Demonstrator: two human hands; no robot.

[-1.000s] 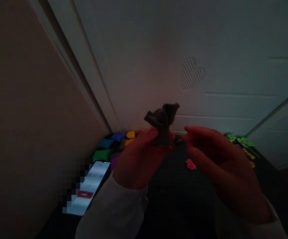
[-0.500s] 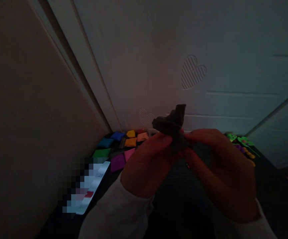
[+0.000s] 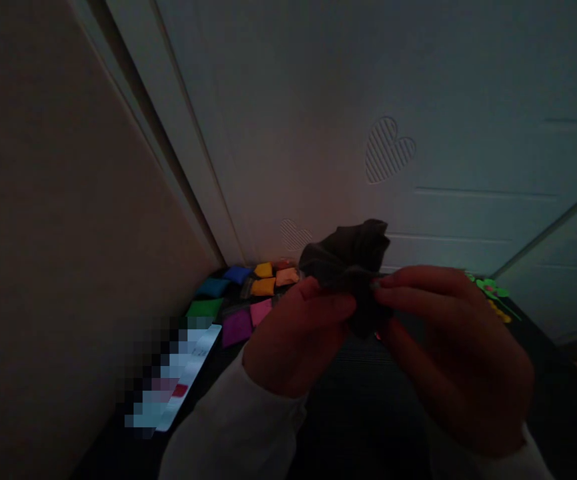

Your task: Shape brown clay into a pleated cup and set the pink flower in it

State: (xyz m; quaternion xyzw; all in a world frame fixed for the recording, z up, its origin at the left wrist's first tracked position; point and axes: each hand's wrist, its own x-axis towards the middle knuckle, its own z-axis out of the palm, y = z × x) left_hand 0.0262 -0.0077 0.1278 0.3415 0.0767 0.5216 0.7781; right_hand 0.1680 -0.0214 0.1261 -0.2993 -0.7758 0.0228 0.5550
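Observation:
A crumpled dark grey cloth [image 3: 344, 250] is held up above the dark table in the middle of the view. My left hand [image 3: 298, 337] is closed on its lower left part, with the thumb lying across the folds. On the right side, my right hand [image 3: 448, 353] pinches the cloth between its fingertips and thumb. Whether something is wrapped inside the folds is hidden. A small reddish bit [image 3: 378, 335] shows just below the cloth, too dim to name.
Several coloured packets, among them a purple packet [image 3: 237, 327] and a green packet [image 3: 205, 309], lie at the table's back left. A lit phone [image 3: 188, 380], partly blurred, is at the left. Green flower shapes [image 3: 491, 288] lie back right. A white panel [image 3: 288, 120] stands behind.
The cloth has turned and spread wider, its lower end hanging further down. My right hand has shifted slightly right and now grips it with the fingers higher up.

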